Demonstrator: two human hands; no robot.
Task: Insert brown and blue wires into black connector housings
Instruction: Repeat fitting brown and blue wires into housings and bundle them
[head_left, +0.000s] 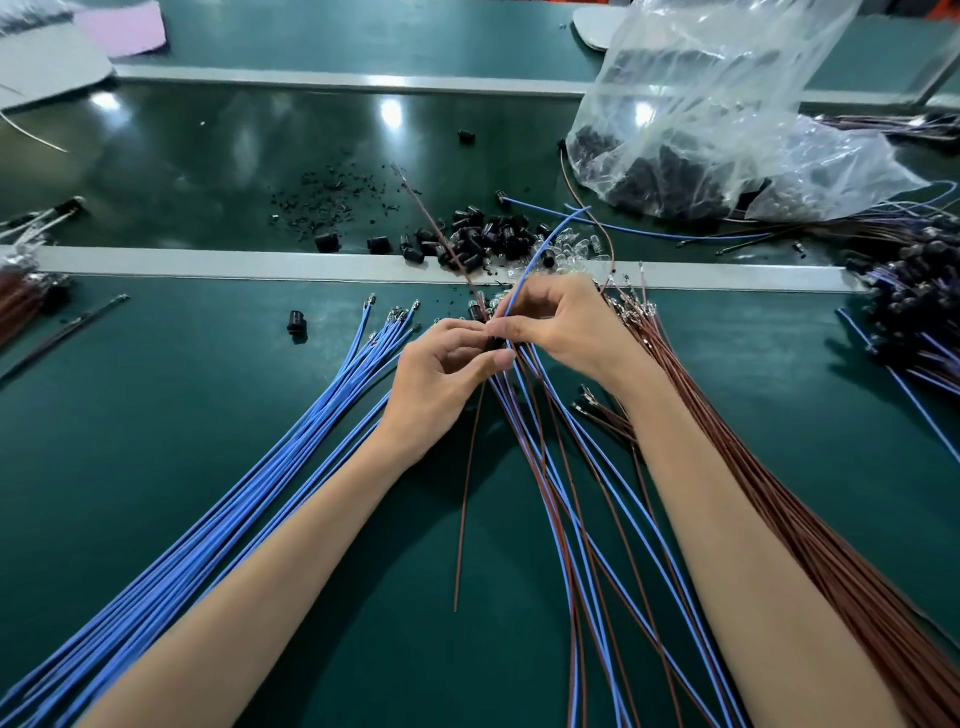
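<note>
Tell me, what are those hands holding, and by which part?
The left hand pinches a black housing, mostly hidden between thumb and fingers. The right hand pinches a blue wire close to where it meets the housing.

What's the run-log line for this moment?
left hand: holds black housing | right hand: pinches blue wire | step: wire at housing

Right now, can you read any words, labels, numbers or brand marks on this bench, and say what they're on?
No text can be read anywhere.
Clear plastic bag: no print shows.
Black connector housings: too small to show any marking.
Blue wires and brown wires: no lettering visible.
Pink sheet: blank.
</note>
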